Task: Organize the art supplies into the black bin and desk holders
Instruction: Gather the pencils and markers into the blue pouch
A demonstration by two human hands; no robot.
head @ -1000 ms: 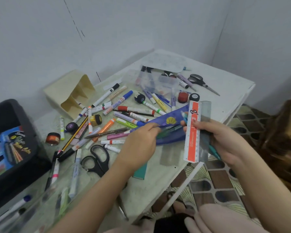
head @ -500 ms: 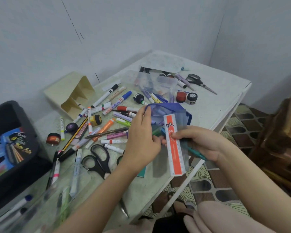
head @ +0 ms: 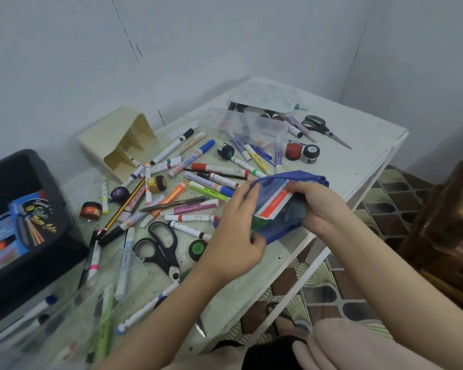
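**White table (head: 358,156), room corner: ruler half in pouch**

Left hand (head: 233,236) pinches the blue pouch (head: 284,232) by its near edge, holding the mouth open. Right hand (head: 324,206) grips the orange ruler (head: 274,205), partly inside. Step, I judge: bagging. Next — seat the ruler, then move the pouch to the black bin (head: 16,166), far left.

White speckled table (head: 358,145), scattered markers (head: 219,169), two black scissors (head: 161,249), cream holder (head: 118,142), black bin (head: 24,252).
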